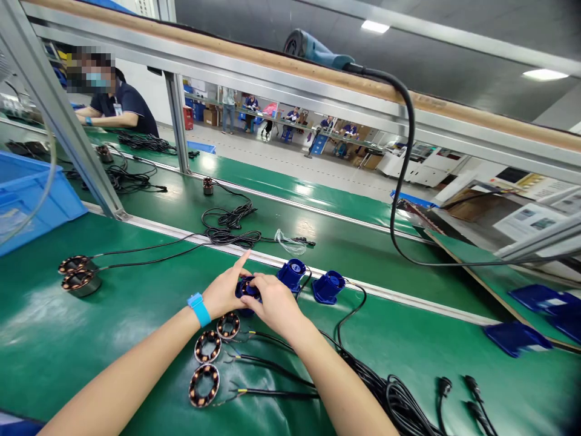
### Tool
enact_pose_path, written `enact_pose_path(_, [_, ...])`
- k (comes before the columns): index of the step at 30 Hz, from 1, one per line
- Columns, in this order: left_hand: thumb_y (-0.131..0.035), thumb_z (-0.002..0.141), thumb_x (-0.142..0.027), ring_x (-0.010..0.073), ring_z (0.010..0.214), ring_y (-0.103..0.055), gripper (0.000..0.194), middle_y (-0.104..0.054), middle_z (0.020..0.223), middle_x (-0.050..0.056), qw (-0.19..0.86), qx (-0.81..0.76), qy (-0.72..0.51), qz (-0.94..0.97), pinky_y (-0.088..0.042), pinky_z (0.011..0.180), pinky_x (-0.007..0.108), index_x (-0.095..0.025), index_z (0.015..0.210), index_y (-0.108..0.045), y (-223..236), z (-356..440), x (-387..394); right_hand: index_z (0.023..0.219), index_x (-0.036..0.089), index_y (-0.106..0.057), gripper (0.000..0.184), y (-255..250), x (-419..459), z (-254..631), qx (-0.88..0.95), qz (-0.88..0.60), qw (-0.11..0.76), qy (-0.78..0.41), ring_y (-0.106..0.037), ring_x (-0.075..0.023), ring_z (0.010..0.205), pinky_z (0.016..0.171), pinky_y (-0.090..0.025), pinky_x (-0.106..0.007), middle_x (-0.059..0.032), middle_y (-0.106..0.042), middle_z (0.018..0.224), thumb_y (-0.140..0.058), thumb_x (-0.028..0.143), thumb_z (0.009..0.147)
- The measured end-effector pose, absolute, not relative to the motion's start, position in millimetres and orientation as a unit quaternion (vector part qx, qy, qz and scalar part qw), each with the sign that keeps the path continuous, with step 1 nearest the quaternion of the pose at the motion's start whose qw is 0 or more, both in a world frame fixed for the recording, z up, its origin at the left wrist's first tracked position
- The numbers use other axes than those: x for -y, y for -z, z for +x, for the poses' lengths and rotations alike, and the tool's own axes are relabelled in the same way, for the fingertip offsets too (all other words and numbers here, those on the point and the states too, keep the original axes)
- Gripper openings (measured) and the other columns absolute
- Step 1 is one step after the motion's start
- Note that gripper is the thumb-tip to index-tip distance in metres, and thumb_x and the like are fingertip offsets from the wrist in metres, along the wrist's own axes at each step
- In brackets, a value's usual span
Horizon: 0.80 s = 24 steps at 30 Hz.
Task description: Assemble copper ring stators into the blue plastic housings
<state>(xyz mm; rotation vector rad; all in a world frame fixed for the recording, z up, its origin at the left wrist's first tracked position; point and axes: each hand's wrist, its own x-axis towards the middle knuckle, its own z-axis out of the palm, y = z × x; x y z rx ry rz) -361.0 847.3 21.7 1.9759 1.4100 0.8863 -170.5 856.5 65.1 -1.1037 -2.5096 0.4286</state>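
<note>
Between my two hands is a blue plastic housing (249, 290) with a ring of copper windings showing at its top. My left hand (223, 294) grips its left side, index finger raised, and wears a blue wrist strap (199, 309). From the right, my right hand (278, 301) closes on the same housing, thumb and fingers at its rim. Much of the housing is hidden by the fingers. Just below my left hand, three stator rings (204, 385) with copper coils lie in a row. Stripped ends of black cables (276, 364) lie beside them.
Two blue housings (328, 287) stand right of my hands. Paired stators (80, 281) with cables sit left. Coiled cable (403, 402) lies front right. A metal frame (177, 124) crosses the bench; a power tool (318, 51) with hanging cord rests above. A co-worker (124, 109) sits behind.
</note>
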Motion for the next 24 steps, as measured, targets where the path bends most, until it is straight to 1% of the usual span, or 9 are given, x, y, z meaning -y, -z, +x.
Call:
enact_pose_path(4, [-0.090, 0.061, -0.020, 0.0268, 0.124, -0.058, 0.135, -0.061, 0.133, 0.006, 0.285, -0.502, -0.313, 0.754, -0.049, 0.107, 0.046, -0.038, 0.160, 0.001, -21, -373, -844, 0.121, 0.012, -0.063, 0.048, -40, -859, -178, 0.881, -0.416, 0.193, -0.116, -0.056, -0.0334, 0.126, 0.107, -0.048, -0.048, -0.0196, -0.058, 0.139, -0.079, 0.039, 0.084])
enact_pose_path(8, [-0.094, 0.060, -0.039, 0.0288, 0.132, -0.054, 0.134, -0.055, 0.142, 0.012, 0.289, -0.495, -0.319, 0.754, -0.048, 0.109, 0.049, -0.036, 0.161, -0.007, -27, -396, -837, 0.109, 0.013, -0.066, 0.041, -33, -863, -181, 0.880, -0.419, 0.197, -0.109, -0.067, -0.0292, 0.099, 0.089, -0.057, -0.042, -0.0121, -0.071, 0.106, -0.082, 0.034, 0.078])
enact_pose_path(10, [-0.089, 0.066, -0.050, 0.0281, 0.129, -0.056, 0.124, -0.055, 0.142, 0.012, 0.272, -0.511, -0.349, 0.737, -0.049, 0.108, 0.049, -0.035, 0.160, -0.009, -35, -410, -832, 0.108, 0.015, -0.066, 0.038, -39, -862, -176, 0.869, -0.399, 0.278, -0.093, -0.069, -0.0268, 0.095, 0.087, -0.058, -0.039, -0.0101, -0.072, 0.104, -0.081, 0.031, 0.077])
enact_pose_path(12, [-0.082, 0.073, -0.056, 0.0267, 0.125, -0.059, 0.113, -0.059, 0.137, 0.011, 0.239, -0.541, -0.387, 0.708, -0.051, 0.105, 0.047, -0.033, 0.159, -0.013, -44, -427, -830, 0.114, 0.016, -0.064, 0.041, -44, -861, -167, 0.837, -0.377, 0.392, -0.057, -0.068, -0.0263, 0.105, 0.095, -0.057, -0.039, -0.0117, -0.071, 0.113, -0.078, 0.033, 0.079])
enact_pose_path(14, [-0.075, 0.079, -0.059, 0.0253, 0.120, -0.062, 0.101, -0.062, 0.131, 0.010, 0.198, -0.574, -0.422, 0.673, -0.053, 0.101, 0.044, -0.030, 0.157, -0.019, -54, -445, -836, 0.118, 0.016, -0.063, 0.042, -44, -861, -159, 0.814, -0.367, 0.449, -0.035, -0.068, -0.0259, 0.111, 0.100, -0.055, -0.039, -0.0131, -0.070, 0.118, -0.075, 0.035, 0.083])
enact_pose_path(17, [-0.063, 0.086, -0.063, 0.0233, 0.116, -0.063, 0.088, -0.063, 0.128, 0.011, 0.129, -0.635, -0.418, 0.636, -0.055, 0.097, 0.039, -0.024, 0.154, -0.025, -64, -474, -863, 0.111, 0.015, -0.066, 0.040, -26, -867, -158, 0.839, -0.381, 0.381, -0.070, -0.070, -0.0276, 0.106, 0.095, -0.059, -0.040, -0.0137, -0.072, 0.115, -0.079, 0.030, 0.076])
enact_pose_path(20, [-0.057, 0.087, -0.065, 0.0237, 0.111, -0.064, 0.077, -0.061, 0.129, 0.012, 0.087, -0.679, -0.355, 0.637, -0.055, 0.094, 0.038, -0.019, 0.147, -0.038, -68, -504, -913, 0.115, 0.015, -0.065, 0.048, -7, -871, -161, 0.853, -0.412, 0.295, -0.122, -0.068, -0.0292, 0.113, 0.099, -0.058, -0.042, -0.0138, -0.070, 0.121, -0.083, 0.026, 0.072])
enact_pose_path(22, [-0.057, 0.087, -0.061, 0.0253, 0.106, -0.065, 0.068, -0.057, 0.132, 0.015, 0.073, -0.692, -0.310, 0.648, -0.054, 0.098, 0.041, -0.016, 0.138, -0.050, -68, -523, -956, 0.120, 0.018, -0.063, 0.051, 0, -870, -162, 0.849, -0.429, 0.276, -0.141, -0.067, -0.0277, 0.116, 0.100, -0.057, -0.043, -0.0115, -0.069, 0.124, -0.084, 0.029, 0.075])
enact_pose_path(24, [-0.057, 0.087, -0.054, 0.0280, 0.112, -0.063, 0.061, -0.054, 0.136, 0.017, 0.056, -0.703, -0.261, 0.659, -0.048, 0.106, 0.043, -0.014, 0.132, -0.056, -65, -538, -1003, 0.120, 0.021, -0.063, 0.051, 3, -867, -162, 0.842, -0.438, 0.284, -0.136, -0.069, -0.0271, 0.111, 0.097, -0.059, -0.042, -0.0093, -0.070, 0.122, -0.085, 0.035, 0.076])
